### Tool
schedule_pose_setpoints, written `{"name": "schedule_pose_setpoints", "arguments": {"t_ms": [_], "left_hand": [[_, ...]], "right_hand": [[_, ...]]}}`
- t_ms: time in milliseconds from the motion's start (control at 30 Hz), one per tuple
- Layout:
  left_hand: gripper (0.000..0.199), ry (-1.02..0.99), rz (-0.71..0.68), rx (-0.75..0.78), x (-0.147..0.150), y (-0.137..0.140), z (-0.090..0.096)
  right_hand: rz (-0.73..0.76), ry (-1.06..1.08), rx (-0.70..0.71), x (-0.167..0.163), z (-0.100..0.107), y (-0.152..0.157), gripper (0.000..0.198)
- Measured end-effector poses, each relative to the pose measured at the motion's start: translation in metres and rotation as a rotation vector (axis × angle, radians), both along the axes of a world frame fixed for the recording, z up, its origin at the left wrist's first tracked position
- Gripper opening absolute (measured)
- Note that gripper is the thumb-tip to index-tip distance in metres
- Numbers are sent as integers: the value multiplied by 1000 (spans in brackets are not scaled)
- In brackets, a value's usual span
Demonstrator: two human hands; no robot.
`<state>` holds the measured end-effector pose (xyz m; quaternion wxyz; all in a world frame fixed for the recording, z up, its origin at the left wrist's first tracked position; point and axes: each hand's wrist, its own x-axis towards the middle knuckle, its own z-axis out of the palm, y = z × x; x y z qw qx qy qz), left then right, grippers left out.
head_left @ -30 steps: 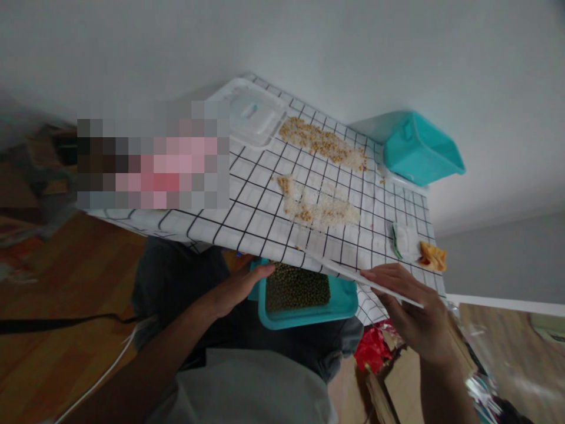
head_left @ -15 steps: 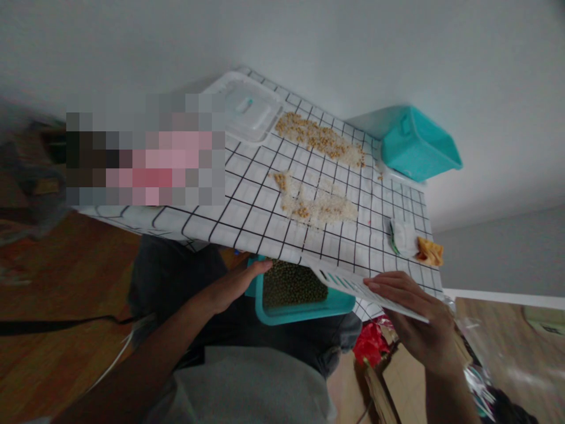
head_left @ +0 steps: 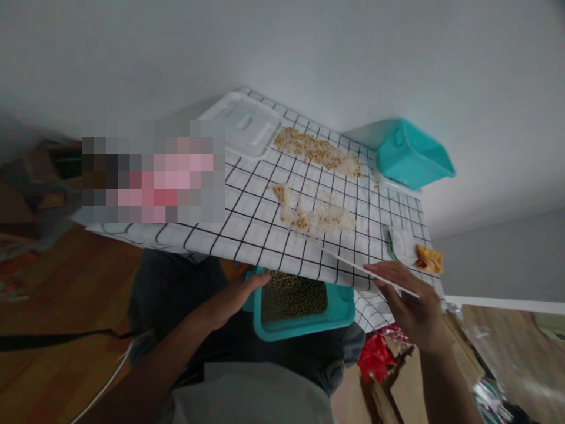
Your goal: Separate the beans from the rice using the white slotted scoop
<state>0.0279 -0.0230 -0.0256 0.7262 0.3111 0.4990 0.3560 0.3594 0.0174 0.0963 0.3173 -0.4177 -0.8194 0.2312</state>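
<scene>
My left hand [head_left: 236, 297] is closed on the left rim of a teal plastic bin [head_left: 300, 331], thumb over the edge. Small green beans, like mung beans [head_left: 295, 294], fill part of it; the bin sits at my lap, its far side under the table edge. In my right hand [head_left: 410, 297] is a thin white slotted plastic sheet [head_left: 353, 263], pinched at its right end and seen edge-on. Its far tip reaches over the table near a spread of white grains and tan beans [head_left: 318, 218]. A second strip of tan beans and grains [head_left: 315, 150] lies farther back.
The table [head_left: 251, 229] has a white checked cloth. A clear lid [head_left: 247, 123] lies back left, and a tipped teal bin [head_left: 410, 156] stands back right. A white packet [head_left: 401, 244] and an orange wrapper [head_left: 429, 259] lie near the right edge. Red plastic [head_left: 376, 356] is below.
My right hand has raised and turned the white slotted sheet, from showing its slots over the bin to edge-on above the table edge. My left hand keeps its hold. The view has shifted slightly.
</scene>
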Motion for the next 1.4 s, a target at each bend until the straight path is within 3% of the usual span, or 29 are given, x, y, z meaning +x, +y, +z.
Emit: {"name": "schedule_pose_setpoints", "arguments": {"t_ms": [100, 333, 567, 867, 1067, 1400], "left_hand": [[47, -26, 10, -26, -4, -2, 2], [48, -97, -43, -85, -8, -4, 7], [54, -54, -22, -91, -7, -4, 8], [53, -48, -7, -73, -7, -6, 6], [53, -59, -9, -82, -7, -6, 8], [50, -171, -5, -106, -1, -5, 2]], "right_hand": [[-24, -1, 25, 1, 1, 5, 37], [176, 10, -29, -22, 2, 4, 44], [-77, -54, -15, -5, -3, 24, 32], [-192, -63, 4, -17, 10, 44, 16], [-102, -30, -19, -25, 5, 55, 20], [27, -26, -5, -16, 15, 37, 32]]}}
